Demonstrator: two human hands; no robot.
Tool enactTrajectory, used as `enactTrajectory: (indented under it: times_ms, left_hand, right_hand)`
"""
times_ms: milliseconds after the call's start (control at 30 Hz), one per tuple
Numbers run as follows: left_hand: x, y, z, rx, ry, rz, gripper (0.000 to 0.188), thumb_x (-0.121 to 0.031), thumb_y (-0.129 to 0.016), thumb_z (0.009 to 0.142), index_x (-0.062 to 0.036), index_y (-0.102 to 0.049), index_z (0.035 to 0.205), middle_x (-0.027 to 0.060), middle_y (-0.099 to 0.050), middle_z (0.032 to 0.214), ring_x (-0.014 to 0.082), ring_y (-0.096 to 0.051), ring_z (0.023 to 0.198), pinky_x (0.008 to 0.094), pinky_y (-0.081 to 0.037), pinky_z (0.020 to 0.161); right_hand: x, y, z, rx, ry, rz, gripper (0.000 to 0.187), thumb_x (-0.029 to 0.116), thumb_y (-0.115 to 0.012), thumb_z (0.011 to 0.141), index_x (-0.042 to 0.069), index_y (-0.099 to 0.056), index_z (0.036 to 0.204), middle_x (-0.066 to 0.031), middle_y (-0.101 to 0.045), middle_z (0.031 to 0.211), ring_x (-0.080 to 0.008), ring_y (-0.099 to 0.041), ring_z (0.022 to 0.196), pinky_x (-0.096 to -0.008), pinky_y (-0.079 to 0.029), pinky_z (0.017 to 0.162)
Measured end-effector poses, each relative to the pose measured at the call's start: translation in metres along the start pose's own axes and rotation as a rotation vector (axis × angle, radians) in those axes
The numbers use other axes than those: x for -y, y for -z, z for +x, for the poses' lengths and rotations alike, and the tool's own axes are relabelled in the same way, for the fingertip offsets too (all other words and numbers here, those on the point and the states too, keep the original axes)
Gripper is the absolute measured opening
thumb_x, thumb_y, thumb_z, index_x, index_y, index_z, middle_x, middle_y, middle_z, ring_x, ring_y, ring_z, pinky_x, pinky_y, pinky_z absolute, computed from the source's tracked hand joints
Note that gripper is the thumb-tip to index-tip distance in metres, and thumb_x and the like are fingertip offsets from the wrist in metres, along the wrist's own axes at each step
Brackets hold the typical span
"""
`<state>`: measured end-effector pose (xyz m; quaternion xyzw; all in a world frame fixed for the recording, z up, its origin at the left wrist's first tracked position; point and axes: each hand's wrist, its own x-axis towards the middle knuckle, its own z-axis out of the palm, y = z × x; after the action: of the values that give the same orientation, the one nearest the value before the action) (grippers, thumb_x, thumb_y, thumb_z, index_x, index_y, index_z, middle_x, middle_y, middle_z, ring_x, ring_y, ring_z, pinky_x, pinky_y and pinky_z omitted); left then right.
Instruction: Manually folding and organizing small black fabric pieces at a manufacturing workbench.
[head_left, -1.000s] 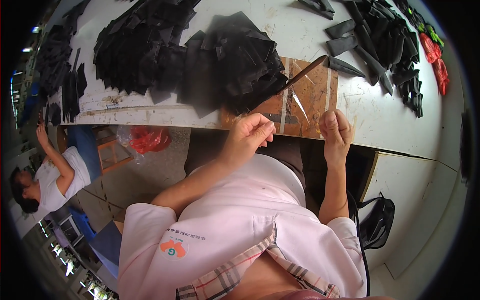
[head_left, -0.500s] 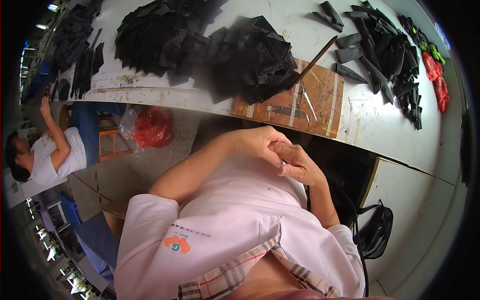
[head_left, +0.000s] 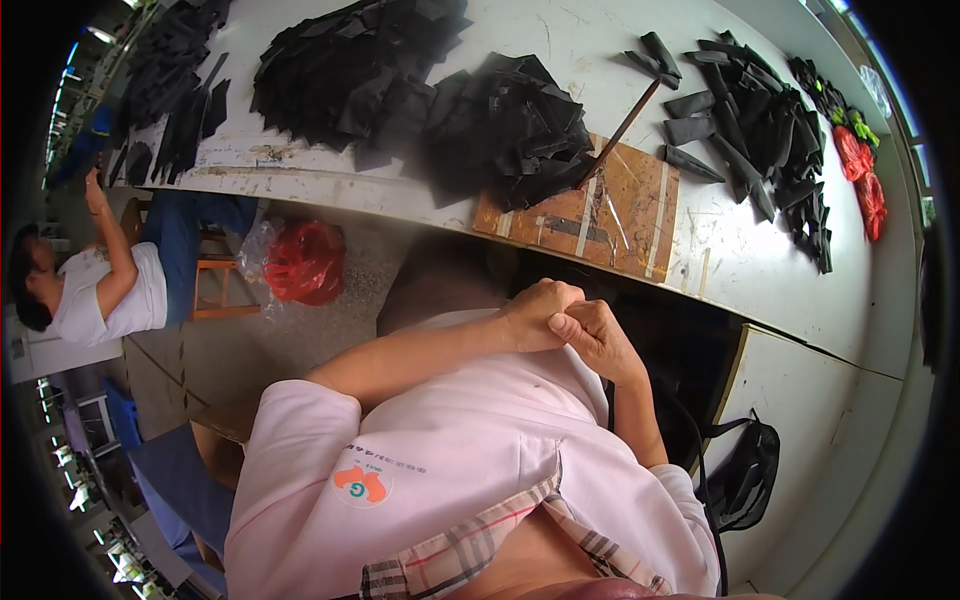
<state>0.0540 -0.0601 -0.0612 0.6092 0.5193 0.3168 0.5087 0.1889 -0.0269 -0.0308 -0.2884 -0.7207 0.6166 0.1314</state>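
Both hands have come away from the desk (head_left: 770,290) and now meet in front of the chest, over the pink shirt (head_left: 470,430). A second ago they were up at the near desk edge by the brown board (head_left: 620,215), a little apart; half a second ago they were already drawing together lower down. Now the left hand (head_left: 535,312) is curled into a loose fist, and the right hand (head_left: 595,340) presses against it with its fingers bent over the left knuckles. Whether anything small is pinched between them cannot be told; nothing shows.

The work pieces lie beyond the hands, untouched. The nearest is the pile of black cut pieces (head_left: 515,135), up and slightly left of the hands, partly overlapping the brown board. A thin brown stick (head_left: 620,125) leans across the board's far corner. A larger black heap (head_left: 350,65) sits further to the left, and more black strips (head_left: 750,120) lie up and to the right, with red and green bits (head_left: 860,165) beyond them.

With the hands withdrawn and joined, handling of the pieces looks paused.

Off to the left, another person in a white top (head_left: 95,290) sits at the same desk, one arm raised to it, with a red bag (head_left: 305,262) on the floor nearby. A black bag (head_left: 745,480) hangs lower right of the hands.
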Motion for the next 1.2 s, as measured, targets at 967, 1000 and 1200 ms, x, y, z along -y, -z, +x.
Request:
enactTrajectory:
  times_ms: [967, 1000, 1200]
  left_hand:
    - [0.007, 0.005, 0.004, 0.071, -0.117, 0.186, 0.026, -0.027, -0.059, 0.065, -0.0017, -0.055, 0.068, 0.0198, -0.057, 0.070, 0.0386, -0.056, 0.068, 0.0402, -0.044, 0.055]
    - [0.010, 0.005, 0.004, 0.082, -0.132, 0.187, 0.026, -0.027, -0.059, 0.065, -0.0017, -0.055, 0.068, 0.0198, -0.057, 0.070, 0.0386, -0.056, 0.068, 0.0402, -0.044, 0.055]
    - [0.017, 0.008, 0.006, 0.076, -0.156, 0.042, 0.025, -0.023, -0.061, 0.064, -0.0012, -0.053, 0.073, 0.0195, -0.056, 0.068, 0.0379, -0.056, 0.068, 0.0382, -0.045, 0.055]
  right_hand:
    - [0.012, -0.003, 0.000, 0.021, 0.028, -0.058, 0.066, 0.052, -0.043, 0.083, -0.010, -0.053, 0.063, -0.0198, -0.048, 0.057, -0.0265, -0.048, 0.056, -0.0345, -0.042, 0.057]
    - [0.011, -0.004, 0.001, 0.004, 0.027, -0.066, 0.066, 0.052, -0.043, 0.083, -0.010, -0.053, 0.063, -0.0198, -0.048, 0.057, -0.0265, -0.048, 0.056, -0.0345, -0.042, 0.057]
    - [0.013, -0.009, 0.005, -0.032, 0.010, -0.070, 0.059, 0.044, -0.047, 0.084, -0.009, -0.050, 0.058, -0.0157, -0.043, 0.052, -0.0206, -0.044, 0.051, -0.0310, -0.039, 0.052]
